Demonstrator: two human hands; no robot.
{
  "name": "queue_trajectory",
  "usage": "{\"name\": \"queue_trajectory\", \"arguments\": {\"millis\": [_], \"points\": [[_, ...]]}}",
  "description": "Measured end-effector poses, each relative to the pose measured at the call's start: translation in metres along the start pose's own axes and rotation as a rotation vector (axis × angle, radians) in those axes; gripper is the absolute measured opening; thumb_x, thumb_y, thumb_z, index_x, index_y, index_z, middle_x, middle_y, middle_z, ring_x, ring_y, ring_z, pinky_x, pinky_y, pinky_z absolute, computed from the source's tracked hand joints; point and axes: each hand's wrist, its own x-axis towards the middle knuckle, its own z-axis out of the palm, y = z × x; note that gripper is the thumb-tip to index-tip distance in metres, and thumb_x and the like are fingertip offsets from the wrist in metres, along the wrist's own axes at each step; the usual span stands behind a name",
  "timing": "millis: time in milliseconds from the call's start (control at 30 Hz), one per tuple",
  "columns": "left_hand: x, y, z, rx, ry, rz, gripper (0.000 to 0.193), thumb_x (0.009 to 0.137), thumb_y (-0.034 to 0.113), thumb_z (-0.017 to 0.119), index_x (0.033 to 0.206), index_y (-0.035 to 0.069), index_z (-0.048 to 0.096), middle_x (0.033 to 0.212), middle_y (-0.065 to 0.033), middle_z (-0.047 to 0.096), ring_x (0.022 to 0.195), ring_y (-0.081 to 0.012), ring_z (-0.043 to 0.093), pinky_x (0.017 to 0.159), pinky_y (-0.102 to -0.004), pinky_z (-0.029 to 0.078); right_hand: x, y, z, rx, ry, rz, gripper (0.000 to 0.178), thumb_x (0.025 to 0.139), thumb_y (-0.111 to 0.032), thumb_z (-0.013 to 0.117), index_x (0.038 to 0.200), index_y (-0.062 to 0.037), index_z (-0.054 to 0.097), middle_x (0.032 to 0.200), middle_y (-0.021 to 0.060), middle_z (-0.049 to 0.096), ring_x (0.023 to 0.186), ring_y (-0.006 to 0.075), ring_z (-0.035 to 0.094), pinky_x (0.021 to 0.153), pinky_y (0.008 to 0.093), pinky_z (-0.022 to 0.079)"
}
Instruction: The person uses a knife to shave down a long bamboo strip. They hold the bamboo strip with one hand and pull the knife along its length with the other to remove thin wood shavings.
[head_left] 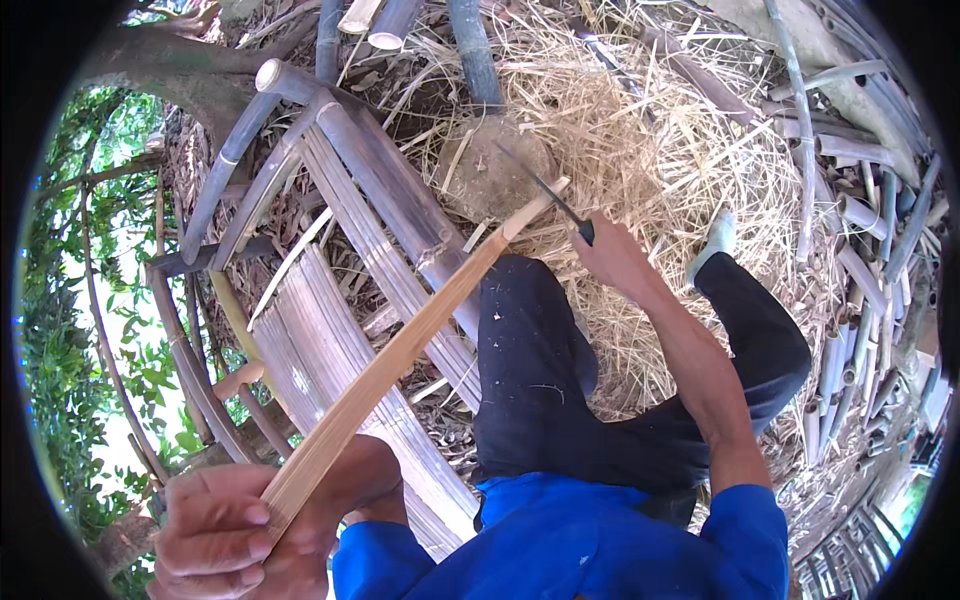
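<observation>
My left hand (240, 520), low at the left, is closed round the near end of a long pale bamboo strip (400, 350). The strip slants up and away to the right, passing above my left knee, and its far end looks lighter and freshly cut. In my right hand (612, 258) is a knife (550, 192) with a dark handle and a long narrow blade. The blade points up and to the left, close to the strip's far end; whether they touch I cannot tell. Behind the blade stands a round chopping stump (495, 168).
Pale shavings (610, 130) cover the ground ahead. To the left is a bamboo bench (320, 310) with a thick dark bamboo pole (385, 180) along it. Cut bamboo lengths (850, 260) lie piled at the right. My bent legs (540, 370) are in the middle.
</observation>
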Motion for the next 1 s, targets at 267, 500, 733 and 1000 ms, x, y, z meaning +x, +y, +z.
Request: {"name": "queue_trajectory", "arguments": {"millis": [267,500,733,1000], "points": [[0.046,0.064,-0.02,-0.098,-0.041,0.197,0.061,0.105,0.063,0.026,0.073,0.014,0.042,0.058,0.005,0.032,0.048,-0.011,0.043,0.038,-0.0256,0.042,-0.063,-0.007,0.023,0.064,0.235,-0.193,0.036,0.096,-0.03,0.062,0.107,0.0026,0.052,0.075,0.0278,0.066,0.072,0.0496,0.066,0.064,0.0546,0.052],[0.031,0.067,-0.025,-0.117,0.069,-0.022,0.062,0.097,0.071,0.04,0.07,0.015,0.041,0.054,0.0028,0.036,0.043,-0.0091,0.033,0.039,-0.0255,0.03,-0.069,-0.012,0.041,0.134,0.171,-0.182,0.032,0.094,-0.023,0.068,0.112,-0.0004,0.053,0.075,0.0252,0.065,0.074,0.0447,0.068,0.065,0.0496,0.05],[-0.02,0.008,0.019,-0.085,0.09,-0.071,0.058,0.093,0.066,0.057,0.072,0.016,0.037,0.059,0.002,0.039,0.051,-0.0106,0.041,0.043,-0.0246,0.032,-0.111,-0.051,0.002,0.162,0.29,-0.401,0.034,0.092,-0.024,0.071,0.117,-0.0056,0.056,0.085,0.0206,0.07,0.074,0.0419,0.069,0.063,0.0492,0.055],[-0.016,-0.006,0.045,0.055,0.061,0.005,0.063,0.103,0.069,0.025,0.074,0.014,0.039,0.06,0.0012,0.035,0.051,-0.0114,0.039,0.037,-0.0264,0.036,-0.144,-0.1,-0.033,0.175,0.337,-0.793,0.036,0.087,-0.019,0.078,0.112,-0.0049,0.057,0.086,0.0152,0.069,0.071,0.0333,0.072,0.058,0.0396,0.056]]}}
